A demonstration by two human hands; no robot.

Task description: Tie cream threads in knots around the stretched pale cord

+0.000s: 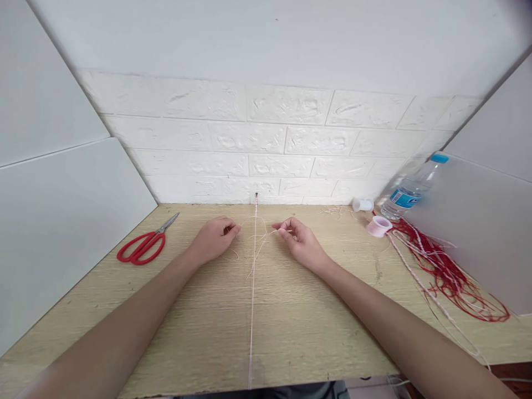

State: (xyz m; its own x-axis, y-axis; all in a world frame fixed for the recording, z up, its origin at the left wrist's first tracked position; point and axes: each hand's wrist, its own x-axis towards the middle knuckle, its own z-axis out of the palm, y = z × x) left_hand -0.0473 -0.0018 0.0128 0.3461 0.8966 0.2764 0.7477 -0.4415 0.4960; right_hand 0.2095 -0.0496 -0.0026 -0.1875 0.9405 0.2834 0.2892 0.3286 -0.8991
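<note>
Head view: the white wall (266, 55) stands behind everything, brick-patterned low down, and from a dark spot near its foot runs the cord (252, 310), pale pink, straight toward me; I place the rest by it. My table (311, 332) spreads out on both sides of the cord. One white panel, the left panel (62, 233), rises well to the cord's left, and the right panel (477, 221) well to its right. Far right of the cord I see a tangle of red strings (443, 269), with a pale braid (419, 282) trailing alongside toward me. Beyond them, also right of the cord, the bottle (409, 194) leans, blue-capped. The scissors (145, 244) lie left of the cord, red handles nearer me. My left hand (214, 238) is just left of the cord, thumb and curled fingers pinching a thin thread. My right hand (305, 244) is just right of it, thumb and forefinger gripping the same pale strand. Between that hand and the red strings sit the pink spool (379, 226) and the smaller white spool (363, 205). Finest of all is the thread (265, 226), looping loosely across the cord between my hands, one end slanting down beside it.
</note>
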